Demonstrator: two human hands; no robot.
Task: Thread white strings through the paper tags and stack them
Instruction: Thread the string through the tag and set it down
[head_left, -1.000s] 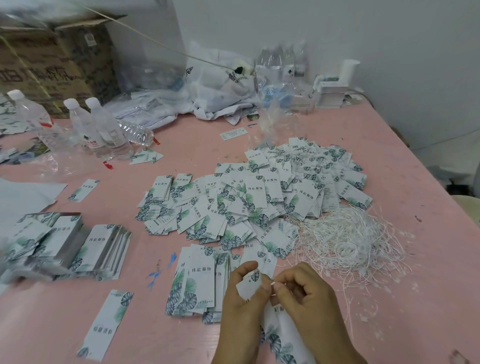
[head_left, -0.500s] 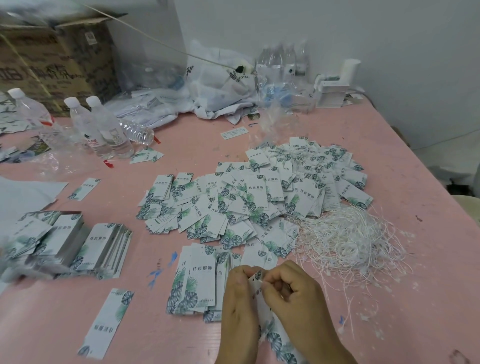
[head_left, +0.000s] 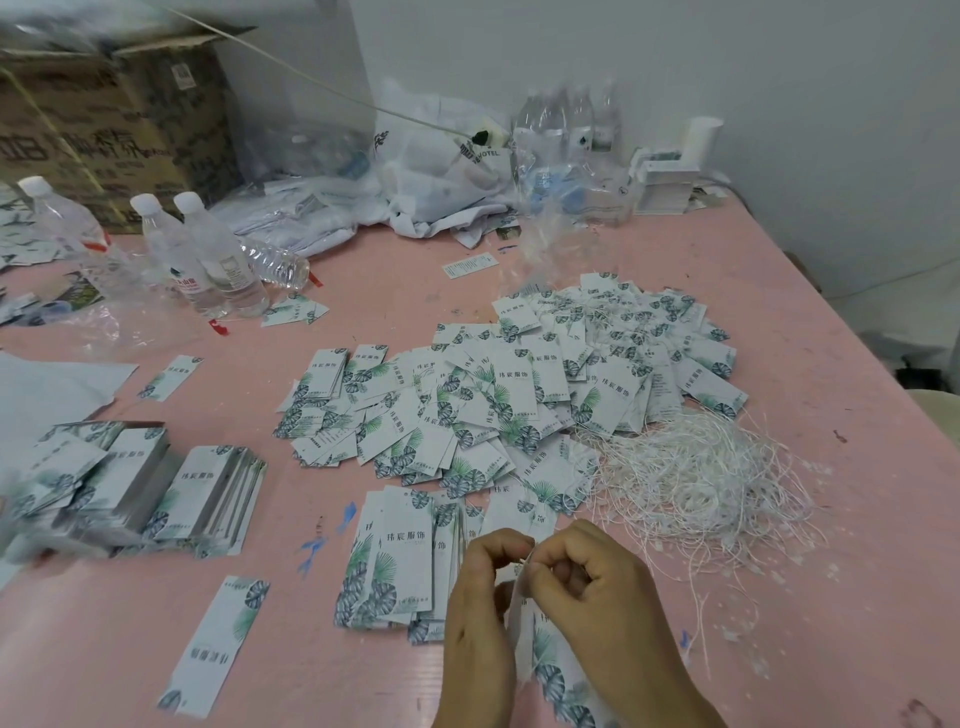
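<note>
A: At the near edge of the table (head_left: 363, 270), both hands meet over one tag (head_left: 550, 670). What could go wrong from here?

B: My guess is the string slipping. The left hand (head_left: 480, 618) and the right hand (head_left: 592, 587) are pinched together at the tag's top end, where a thin white strand seems to sit between their fingertips. If that strand is only partway through the hole, a loose pinch could let it pull back out.

A: Anything else?

B: The tag hangs down between the wrists, held only at its top. It could twist and crease. The string heap (head_left: 691, 478) also lies just right of the hands, with loose ends trailing toward the right wrist, so a sleeve or wrist might drag strands along or tangle them.

A: How do the fingers stand?

B: Curled on both hands. The left thumb and forefinger close on the tag's top edge. The right fingers (head_left: 571, 569) are bunched tight at the same spot, thumb against forefinger. I cannot tell whether they grip the strand, the paper, or both; the hole is hidden.

A: And the rest of the tags?

B: A small stack (head_left: 395, 561) lies just left of the hands. Beyond it spreads a big loose pile (head_left: 519, 395); further neat stacks (head_left: 202, 493) sit well off to the left. One lone tag (head_left: 213, 649) lies near the front edge.
</note>
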